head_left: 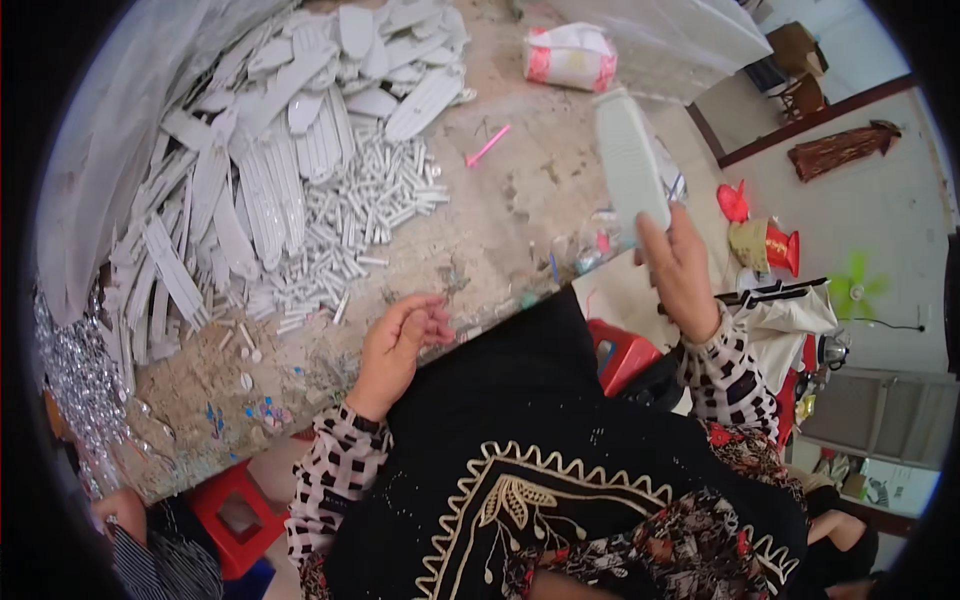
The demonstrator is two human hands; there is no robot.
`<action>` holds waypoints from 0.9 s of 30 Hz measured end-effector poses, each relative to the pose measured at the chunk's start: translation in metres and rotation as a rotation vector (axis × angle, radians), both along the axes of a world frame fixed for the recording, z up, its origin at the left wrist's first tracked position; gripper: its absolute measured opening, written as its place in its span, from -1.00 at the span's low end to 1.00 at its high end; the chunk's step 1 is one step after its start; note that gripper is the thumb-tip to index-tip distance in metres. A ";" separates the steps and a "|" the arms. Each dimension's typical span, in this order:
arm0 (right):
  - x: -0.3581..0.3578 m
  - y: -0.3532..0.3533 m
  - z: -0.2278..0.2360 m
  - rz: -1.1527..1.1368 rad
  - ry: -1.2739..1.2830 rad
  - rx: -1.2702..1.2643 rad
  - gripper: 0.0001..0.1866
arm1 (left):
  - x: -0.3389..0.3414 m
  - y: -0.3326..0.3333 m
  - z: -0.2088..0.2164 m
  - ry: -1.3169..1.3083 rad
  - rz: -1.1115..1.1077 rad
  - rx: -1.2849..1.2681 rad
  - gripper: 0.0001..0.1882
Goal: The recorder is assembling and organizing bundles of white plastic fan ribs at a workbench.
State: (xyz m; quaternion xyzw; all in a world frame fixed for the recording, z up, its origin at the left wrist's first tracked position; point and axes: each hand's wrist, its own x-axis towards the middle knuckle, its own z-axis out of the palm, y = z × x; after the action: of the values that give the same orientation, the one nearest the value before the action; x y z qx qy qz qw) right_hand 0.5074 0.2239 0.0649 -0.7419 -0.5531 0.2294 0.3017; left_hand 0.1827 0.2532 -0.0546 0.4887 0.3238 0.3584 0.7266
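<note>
My right hand grips the lower end of a long, flat white plastic piece with a rounded tip, holding it up past the table's right edge. Thumb and fingers close on it from both sides. Over the table's near edge is my left hand, its fingers curled together; whether anything small is inside them is hidden. Beyond it lies a pile of short white plastic pegs. Many flat white plastic pieces with rounded ends are heaped behind and left of the pegs.
On the worn table lie a pink stick and a pink-and-white tissue pack. Silver tinsel-like strips hang at the left corner. Red stools stand below. Another person's hand is at the lower left.
</note>
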 end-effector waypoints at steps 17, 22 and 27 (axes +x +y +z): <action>-0.044 0.125 0.136 0.412 0.835 -0.053 -0.44 | -0.041 -0.036 0.032 -0.059 0.077 -0.110 -0.63; -0.124 0.142 0.071 0.586 0.365 -0.205 -0.53 | -0.051 -0.042 0.033 -0.052 0.051 -0.083 -0.69; -0.153 0.207 -0.014 0.679 -0.695 0.301 -0.62 | -0.071 -0.052 0.039 -0.044 0.024 -0.068 -0.71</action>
State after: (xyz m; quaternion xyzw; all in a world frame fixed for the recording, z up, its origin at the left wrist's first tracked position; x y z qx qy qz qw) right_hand 0.3546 0.4312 0.0514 -0.5013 -0.8575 -0.0280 0.1120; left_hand 0.1118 0.2011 -0.0158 0.4517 0.3258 0.3665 0.7453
